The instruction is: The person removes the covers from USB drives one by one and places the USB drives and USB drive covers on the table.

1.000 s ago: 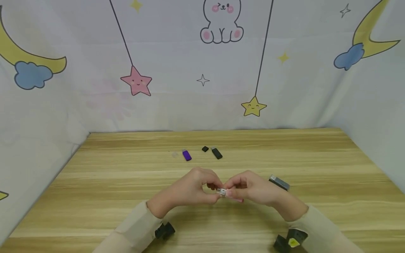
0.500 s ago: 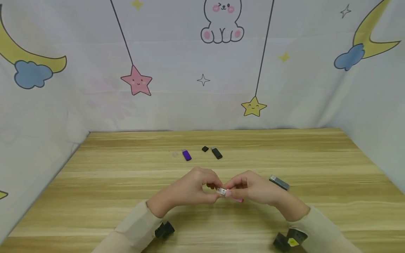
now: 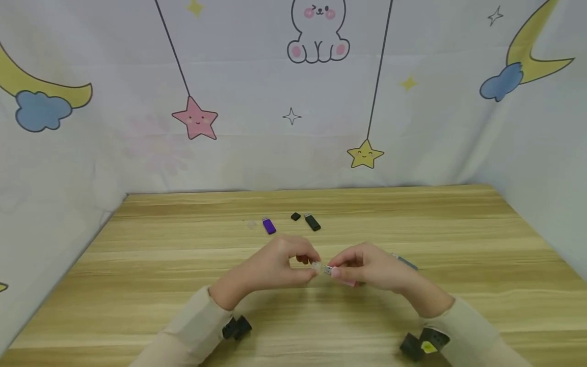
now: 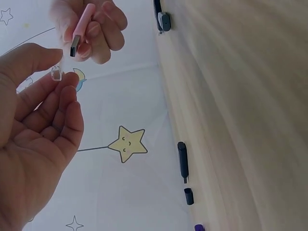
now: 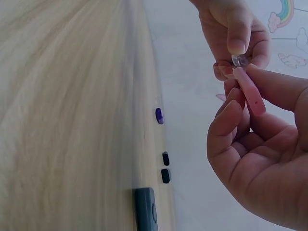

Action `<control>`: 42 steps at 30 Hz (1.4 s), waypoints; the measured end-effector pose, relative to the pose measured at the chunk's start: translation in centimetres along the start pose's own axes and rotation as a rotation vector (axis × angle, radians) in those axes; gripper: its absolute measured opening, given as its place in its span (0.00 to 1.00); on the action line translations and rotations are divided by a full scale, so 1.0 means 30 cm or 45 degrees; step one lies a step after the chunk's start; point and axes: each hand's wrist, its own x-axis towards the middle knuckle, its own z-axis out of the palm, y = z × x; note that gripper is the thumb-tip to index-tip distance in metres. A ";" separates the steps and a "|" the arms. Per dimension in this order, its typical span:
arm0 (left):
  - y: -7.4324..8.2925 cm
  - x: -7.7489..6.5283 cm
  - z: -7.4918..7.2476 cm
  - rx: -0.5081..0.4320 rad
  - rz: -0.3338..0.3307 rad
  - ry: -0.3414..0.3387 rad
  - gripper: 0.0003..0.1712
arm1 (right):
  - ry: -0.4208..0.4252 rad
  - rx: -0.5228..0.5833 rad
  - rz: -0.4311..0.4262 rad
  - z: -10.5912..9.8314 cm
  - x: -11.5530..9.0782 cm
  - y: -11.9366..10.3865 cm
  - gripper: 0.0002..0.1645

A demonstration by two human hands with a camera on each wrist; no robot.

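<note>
Between thumb and fingers, my left hand (image 3: 282,262) pinches a small clear cap (image 4: 57,73). My right hand (image 3: 373,267) grips a pink USB stick (image 5: 250,92), its metal plug (image 4: 74,46) pointing toward the cap. In the head view a small gap separates plug and cap, both held above the table. Part of the stick's pink body is hidden behind the right fingers.
Further back on the wooden table (image 3: 183,224) lie a purple USB stick (image 3: 269,226), a faint clear cap (image 3: 251,224), a black cap (image 3: 295,216) and a black USB stick (image 3: 313,222). A grey USB stick (image 3: 405,262) lies partly behind my right hand.
The clear cap has come off the pink USB stick's plug. My hands have drawn slightly apart, cap in the left and stick in the right.
</note>
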 end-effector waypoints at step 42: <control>-0.024 0.224 -0.113 0.149 -0.266 0.028 0.11 | 0.361 -0.087 0.188 -0.272 0.073 -0.038 0.27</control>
